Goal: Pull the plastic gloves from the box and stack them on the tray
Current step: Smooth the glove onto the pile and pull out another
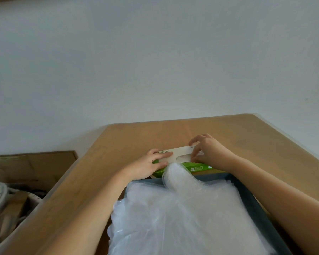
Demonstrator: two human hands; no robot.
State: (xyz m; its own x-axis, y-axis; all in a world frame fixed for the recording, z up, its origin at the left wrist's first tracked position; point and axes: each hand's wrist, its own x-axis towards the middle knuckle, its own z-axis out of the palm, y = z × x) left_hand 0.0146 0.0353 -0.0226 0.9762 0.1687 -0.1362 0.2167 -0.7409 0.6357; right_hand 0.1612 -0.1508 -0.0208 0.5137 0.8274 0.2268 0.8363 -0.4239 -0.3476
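A green and white glove box [180, 155] lies on the wooden table just beyond the dark tray [254, 201]. My left hand [147, 165] rests on the box's left end, fingers straight along its top and side. My right hand [206, 150] is at the right end of the slot in the box top, fingertips curled and pinching there; what they pinch is hidden. A thick stack of clear plastic gloves [173, 216] fills the tray, with one thumb part reaching up against the box.
The wooden table [103, 173] meets a pale wall at the back. To the left, below table level, stand cardboard boxes [26, 168] and assorted clutter. The tray's right rim lies under my right forearm.
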